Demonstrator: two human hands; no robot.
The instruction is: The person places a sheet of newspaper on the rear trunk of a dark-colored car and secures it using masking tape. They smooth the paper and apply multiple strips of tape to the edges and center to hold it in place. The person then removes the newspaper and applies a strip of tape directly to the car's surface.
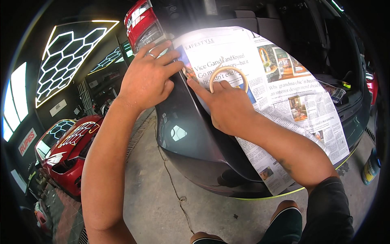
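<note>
A sheet of newspaper (227,44) lies over the rear of a dark grey car, covering part of its bumper (191,134) and the open boot. My left hand (148,77) rests at the sheet's left edge, just below the red tail light (142,24), its fingers spread. My right hand (229,105) grips a roll of masking tape (243,77), which stands up above the curled fingers. Its index finger is stretched out along the newspaper's left edge, close to my left hand. Whether tape lies under the fingertips cannot be made out.
A bottle with a blue cap (370,166) stands on the concrete floor (162,211) at the right. On the left is a red car (69,150). The boot opening (349,81) holds more folded paper. Yellow-green tape (260,198) runs along the bumper's lower edge.
</note>
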